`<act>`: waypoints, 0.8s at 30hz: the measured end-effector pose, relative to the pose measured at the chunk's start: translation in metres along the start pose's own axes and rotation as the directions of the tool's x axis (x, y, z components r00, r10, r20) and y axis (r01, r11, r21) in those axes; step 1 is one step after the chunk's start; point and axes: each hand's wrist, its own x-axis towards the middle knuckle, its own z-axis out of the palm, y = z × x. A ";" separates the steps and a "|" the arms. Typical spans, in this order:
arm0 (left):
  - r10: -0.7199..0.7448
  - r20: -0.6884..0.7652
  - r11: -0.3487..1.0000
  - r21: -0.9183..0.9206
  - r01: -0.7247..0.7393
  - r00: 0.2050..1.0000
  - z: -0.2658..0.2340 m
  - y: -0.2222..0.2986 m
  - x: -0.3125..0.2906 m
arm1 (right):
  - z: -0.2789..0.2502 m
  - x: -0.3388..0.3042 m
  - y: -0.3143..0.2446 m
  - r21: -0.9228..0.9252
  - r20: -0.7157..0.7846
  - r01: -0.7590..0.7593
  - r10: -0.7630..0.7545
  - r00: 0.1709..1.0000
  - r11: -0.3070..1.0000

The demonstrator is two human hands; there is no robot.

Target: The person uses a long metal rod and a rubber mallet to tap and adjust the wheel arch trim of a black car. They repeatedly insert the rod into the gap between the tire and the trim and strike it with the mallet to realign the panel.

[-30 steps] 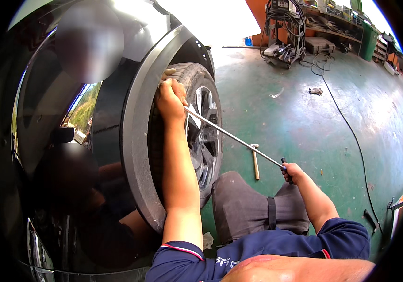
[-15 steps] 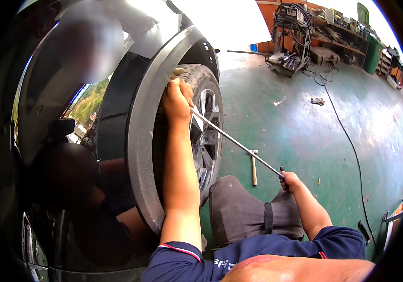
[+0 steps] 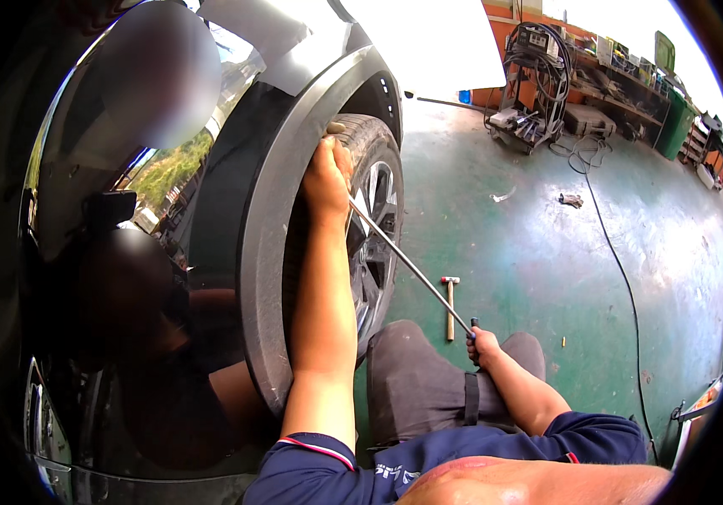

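Note:
A long, thin metal rod [image 3: 412,268] slants from the front wheel of a dark car down toward my lap. My right hand [image 3: 485,346] is closed round its dark handle, above my thigh. At the upper end my left hand [image 3: 328,181] is closed on the rod, in the gap between the tyre [image 3: 361,133] and the wheel arch trim [image 3: 264,227]. The rod's tip is hidden behind this hand. A small tan thing just above my knuckles is too unclear to name. The spoked rim [image 3: 378,219] stands right of my left forearm.
A hammer [image 3: 450,310] with a wooden handle lies on the green floor. Farther off stand a cable-hung machine on a cart [image 3: 534,84], a toolbox [image 3: 589,119] and shelves [image 3: 622,84]. A black cable [image 3: 618,252] crosses the floor at the right. The glossy car panel [image 3: 210,244] borders my left.
My right hand has swung the handle end of the rod left and slightly down, closer to my knees. My left hand stays at the wheel arch. The view has shifted a little.

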 end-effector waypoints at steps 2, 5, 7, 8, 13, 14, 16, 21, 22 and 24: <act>0.007 -0.006 1.000 0.018 -0.007 1.000 -0.002 0.000 -0.002 | 0.007 0.001 0.004 -0.005 -0.058 0.017 -0.017 0.998 1.000; 0.005 -0.004 1.000 0.011 -0.005 1.000 -0.003 0.001 0.000 | 0.001 -0.006 -0.012 -0.043 -0.075 0.014 -0.017 0.997 0.999; -0.001 0.003 1.000 0.015 0.001 1.000 -0.003 0.004 -0.001 | -0.016 -0.011 -0.024 -0.094 -0.092 -0.007 -0.001 0.996 0.996; -0.007 0.013 1.000 0.017 0.007 1.000 -0.001 0.003 -0.001 | -0.033 -0.011 -0.038 -0.109 -0.061 0.003 -0.010 0.998 0.994; -0.037 0.037 0.999 0.003 0.037 0.999 0.000 -0.007 -0.004 | -0.064 -0.030 -0.074 -0.185 -0.151 -0.013 -0.015 0.988 0.983; -0.046 0.036 0.999 -0.001 0.046 0.998 0.000 -0.008 -0.004 | -0.065 -0.033 -0.074 -0.168 -0.144 -0.011 -0.013 0.989 0.986; -0.020 0.043 1.000 -0.002 0.020 0.999 0.000 -0.006 -0.003 | -0.059 -0.040 -0.070 -0.139 -0.124 -0.016 -0.002 0.992 0.990; -0.038 0.058 0.999 -0.030 0.039 0.998 -0.003 -0.002 -0.005 | -0.053 -0.029 -0.058 -0.161 -0.088 -0.016 0.002 0.996 0.987; -0.033 0.046 0.999 -0.009 0.033 0.998 -0.001 -0.001 -0.005 | -0.055 -0.019 -0.048 -0.158 -0.053 -0.017 0.009 0.999 0.987; -0.019 0.018 0.999 0.048 0.018 1.000 -0.002 -0.001 -0.005 | -0.021 -0.010 -0.018 -0.063 -0.063 -0.029 0.025 0.998 0.998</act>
